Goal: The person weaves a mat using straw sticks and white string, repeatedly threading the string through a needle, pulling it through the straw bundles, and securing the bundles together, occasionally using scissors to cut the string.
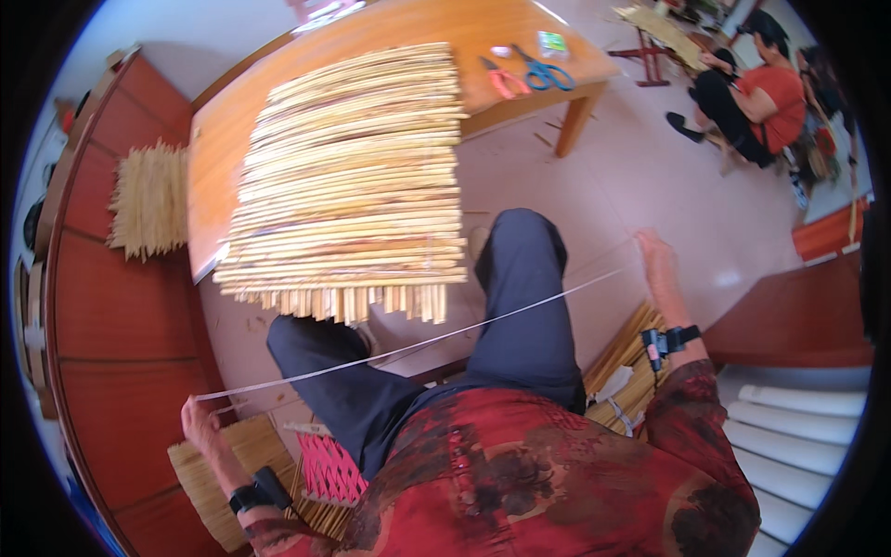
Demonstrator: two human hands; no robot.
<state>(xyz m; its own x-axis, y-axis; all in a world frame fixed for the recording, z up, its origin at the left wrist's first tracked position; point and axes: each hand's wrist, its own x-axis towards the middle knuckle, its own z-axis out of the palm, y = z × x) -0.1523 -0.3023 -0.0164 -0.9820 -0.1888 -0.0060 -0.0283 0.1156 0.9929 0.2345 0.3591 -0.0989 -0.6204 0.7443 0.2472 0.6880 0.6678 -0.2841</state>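
Observation:
A thin white string stretches across my lap, with a second strand showing just below it. My left hand, low at the left, is closed on one end. Raised on the right, my right hand pinches the other end; its fingertips are slightly blurred. Beyond my knees, a mat of pale straw-like stalks lies on the wooden table. The mat's near edge overhangs the table, with short stalk ends showing beneath. Neither hand touches the mat.
Orange-handled pliers, blue-handled scissors and a small green-and-white packet lie at the table's far right. A stalk bundle is beside my right leg. Red cabinets line the left. Another person sits far right.

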